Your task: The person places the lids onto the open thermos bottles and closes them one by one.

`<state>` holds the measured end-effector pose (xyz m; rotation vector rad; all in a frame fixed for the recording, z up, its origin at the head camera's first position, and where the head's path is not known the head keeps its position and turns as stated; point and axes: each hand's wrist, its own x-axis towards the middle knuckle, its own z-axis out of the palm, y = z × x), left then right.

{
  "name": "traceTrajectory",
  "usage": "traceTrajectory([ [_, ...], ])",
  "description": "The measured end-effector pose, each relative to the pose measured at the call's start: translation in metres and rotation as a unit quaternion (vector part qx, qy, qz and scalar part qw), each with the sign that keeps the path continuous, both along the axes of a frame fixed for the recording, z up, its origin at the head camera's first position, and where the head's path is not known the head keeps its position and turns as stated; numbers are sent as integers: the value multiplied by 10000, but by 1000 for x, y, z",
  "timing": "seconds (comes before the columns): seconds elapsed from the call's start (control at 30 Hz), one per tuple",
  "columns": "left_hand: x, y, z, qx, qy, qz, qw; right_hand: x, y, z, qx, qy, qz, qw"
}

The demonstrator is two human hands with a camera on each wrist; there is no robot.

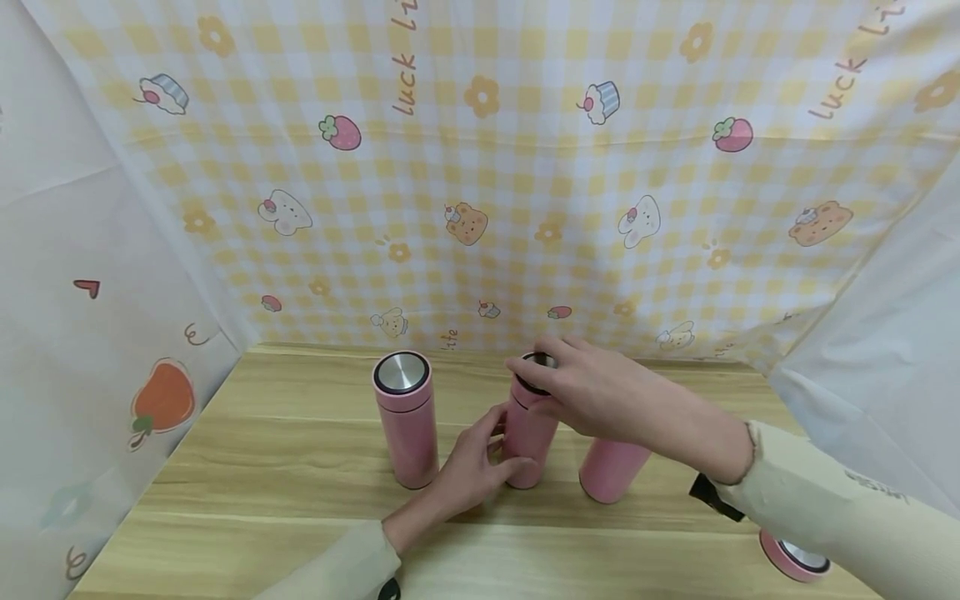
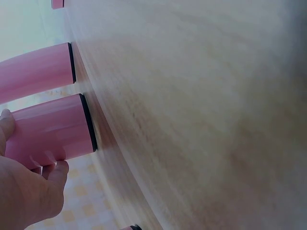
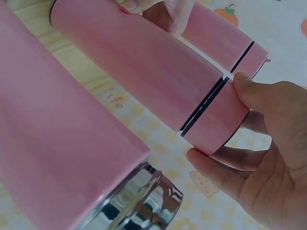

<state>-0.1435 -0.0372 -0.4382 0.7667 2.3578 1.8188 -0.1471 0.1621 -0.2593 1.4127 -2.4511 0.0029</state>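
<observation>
Three pink thermos flasks stand in a row. My left hand [image 1: 472, 471] holds the body of the middle flask [image 1: 531, 433], fingers and thumb on opposite sides. From above, my right hand [image 1: 600, 387] grips that flask's pink lid [image 3: 218, 120]. A thin gap shows between lid and body in the right wrist view. To the left is a flask [image 1: 408, 433] with its silver-topped lid on. The right flask [image 1: 613, 471] is partly hidden under my right forearm; the right wrist view shows its bare shiny metal neck [image 3: 139, 199].
A loose pink lid [image 1: 802, 558] with a silver top lies at the table's right front, partly behind my sleeve. The wooden table [image 1: 300, 467] ends at a yellow checked cloth [image 1: 480, 167] behind. White cloth walls [image 1: 67, 233] stand at both sides.
</observation>
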Motion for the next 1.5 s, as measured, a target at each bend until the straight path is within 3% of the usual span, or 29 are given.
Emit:
traceTrajectory([
  [0.27,-1,0,-1,19,28,-18,10000,-2,2,-3,-169,153,56,9997],
  [0.47,-2,1,-2,-8,28,8,10000,-5,7,-4,-373,-268,232,9987],
  [0.7,-2,1,-4,-13,11,-24,10000,-4,14,-1,-78,-711,62,9974],
  [0.93,-1,0,-3,-13,-7,-25,10000,-7,17,2,-52,-856,649,9942],
  [1.2,1,0,-1,27,-97,-33,9999,-9,16,11,188,-1502,445,9875],
  [1.5,1,0,-2,52,-77,-31,10000,-8,12,10,203,-1272,436,9907],
])
